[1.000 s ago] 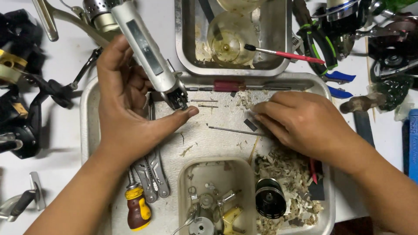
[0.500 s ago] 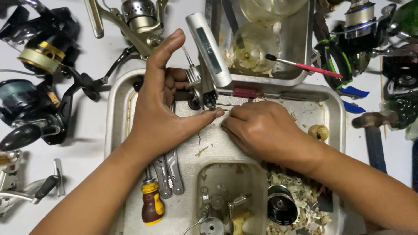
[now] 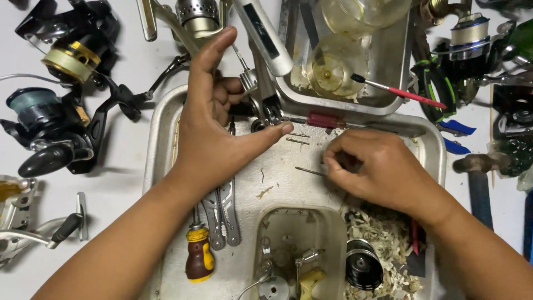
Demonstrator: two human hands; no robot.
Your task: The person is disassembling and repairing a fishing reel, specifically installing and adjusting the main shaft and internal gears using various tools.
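White bench, steel tray as landmark: I judge mid-disassembly, left hand gripping reel body over tray's top edge, right hand pinching thin pin at tray centre; next needs careful alignment.

I see a white worktop under even, bright light, crowded with fishing reels, metal trays and a hammer.
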